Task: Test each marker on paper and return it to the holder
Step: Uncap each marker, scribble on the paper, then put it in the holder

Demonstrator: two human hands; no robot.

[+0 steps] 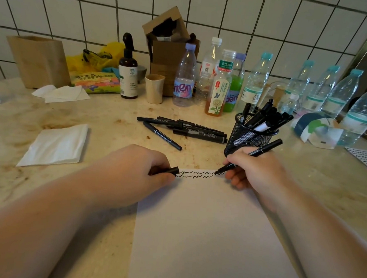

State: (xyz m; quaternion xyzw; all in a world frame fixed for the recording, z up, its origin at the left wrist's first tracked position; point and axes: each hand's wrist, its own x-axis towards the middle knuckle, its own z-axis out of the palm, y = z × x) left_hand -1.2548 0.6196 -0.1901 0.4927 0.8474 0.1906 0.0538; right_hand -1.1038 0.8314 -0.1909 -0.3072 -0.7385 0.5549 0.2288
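My right hand [256, 169] pinches a black marker [250, 157] between curled fingers, its tip touching the top edge of the white paper [205, 226], right at the end of two short rows of black squiggles [197, 174]. The marker slants up and away from the paper, its back end just in front of the mesh holder [248, 137]. My left hand [137, 170] rests on the paper's top left corner, fingers curled round a black cap [171, 171] that points at the start of the squiggles. The holder stands just beyond the paper's top right corner, packed with black markers [265, 117] leaning right. Left of the holder, a loose heap of markers [185, 128] lies flat on the counter [115, 113]. Further left of the holder lies a folded white tissue [55, 145]. Behind the holder a row of plastic bottles [254, 83] lines the tiled wall [57, 13], with a cardboard box [169, 45], a brown spray bottle [128, 71] and a paper cup [154, 88] to their left
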